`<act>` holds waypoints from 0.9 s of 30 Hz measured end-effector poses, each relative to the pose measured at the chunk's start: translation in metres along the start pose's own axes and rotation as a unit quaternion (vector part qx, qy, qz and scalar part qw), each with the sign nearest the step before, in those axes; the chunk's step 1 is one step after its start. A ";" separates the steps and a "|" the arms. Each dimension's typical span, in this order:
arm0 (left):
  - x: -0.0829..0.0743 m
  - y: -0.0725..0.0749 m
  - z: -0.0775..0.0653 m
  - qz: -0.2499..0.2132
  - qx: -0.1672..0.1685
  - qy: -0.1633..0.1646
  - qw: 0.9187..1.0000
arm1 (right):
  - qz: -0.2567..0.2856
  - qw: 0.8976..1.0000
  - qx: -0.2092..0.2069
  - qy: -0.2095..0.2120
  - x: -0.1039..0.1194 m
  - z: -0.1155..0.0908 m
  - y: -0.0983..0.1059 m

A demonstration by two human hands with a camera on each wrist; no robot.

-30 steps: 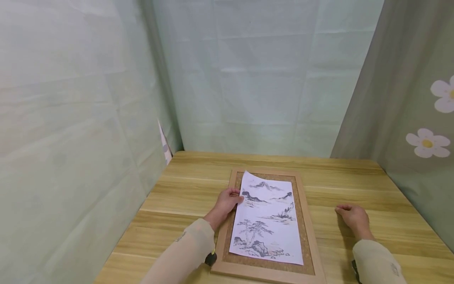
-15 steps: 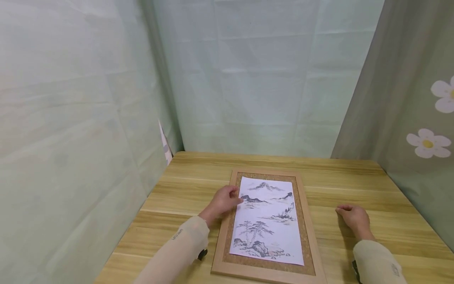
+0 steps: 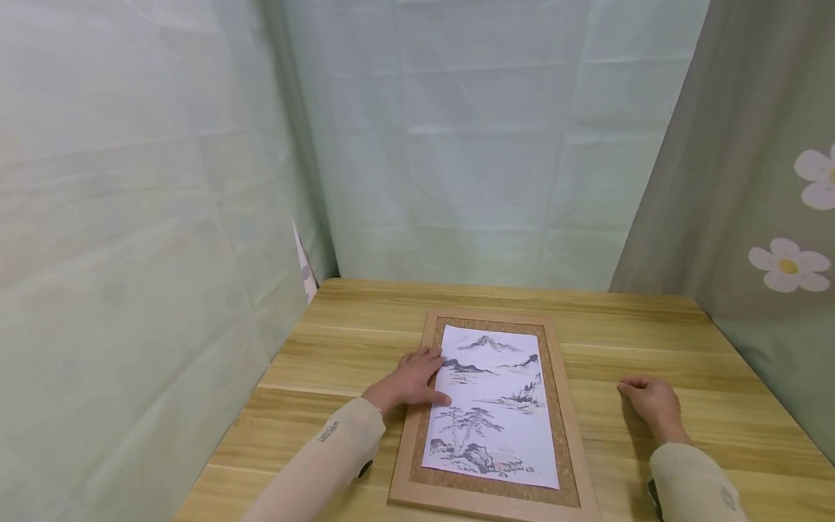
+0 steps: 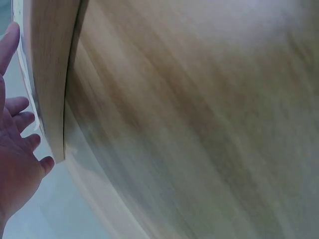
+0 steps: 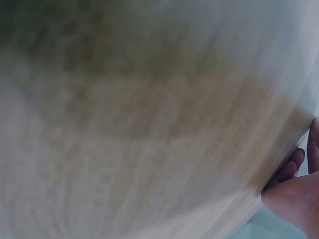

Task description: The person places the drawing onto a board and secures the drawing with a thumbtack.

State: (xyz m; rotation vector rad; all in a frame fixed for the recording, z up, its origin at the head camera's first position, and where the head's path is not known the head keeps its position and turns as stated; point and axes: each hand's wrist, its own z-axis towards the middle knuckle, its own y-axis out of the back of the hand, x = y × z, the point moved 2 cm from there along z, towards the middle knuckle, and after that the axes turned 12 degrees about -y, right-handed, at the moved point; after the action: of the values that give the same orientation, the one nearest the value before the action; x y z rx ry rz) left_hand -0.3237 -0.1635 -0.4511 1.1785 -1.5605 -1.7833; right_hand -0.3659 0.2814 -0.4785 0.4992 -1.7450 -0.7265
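A sheet of white paper [image 3: 496, 388] printed with an ink landscape of mountains, pines and rocks lies on a cork board [image 3: 450, 478] with a light wooden frame [image 3: 574, 435]. My left hand [image 3: 414, 378] is spread at the sheet's left edge, over the frame's left side. Its thumb reaches onto the paper and the other fingers lie by the edge. From the left wrist, the left hand's fingers [image 4: 17, 104] show apart beside the frame's wooden side. To the right of the board, my right hand [image 3: 652, 402] rests on the table, fingers loosely bent, holding nothing.
The board lies on a wood-grain table [image 3: 352, 341], with bare tabletop to its left and right. Pale green cloth [image 3: 476, 145] hangs behind and at the left. A curtain with white flowers [image 3: 788, 265] hangs at the right.
The paper's lifted upper left corner has come down flat. My left hand has let go of the edge and spread out, its thumb moving toward me. The right hand has stayed still.
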 end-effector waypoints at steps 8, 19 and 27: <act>-0.005 0.000 -0.003 -0.001 0.015 -0.014 1.000 | -0.001 1.000 0.007 -0.006 -0.004 0.001 0.000; -0.007 -0.002 -0.003 -0.003 0.015 -0.012 1.000 | -0.001 1.000 0.009 -0.006 -0.006 0.000 0.000; -0.005 0.001 -0.006 -0.017 0.018 -0.004 1.000 | -0.022 0.999 -0.018 0.021 0.000 0.002 -0.002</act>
State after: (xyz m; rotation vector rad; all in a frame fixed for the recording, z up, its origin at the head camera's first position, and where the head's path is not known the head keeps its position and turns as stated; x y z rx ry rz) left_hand -0.3164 -0.1632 -0.4486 1.2227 -1.5930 -1.7892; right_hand -0.3678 0.2809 -0.4805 0.5257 -1.6825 -0.7724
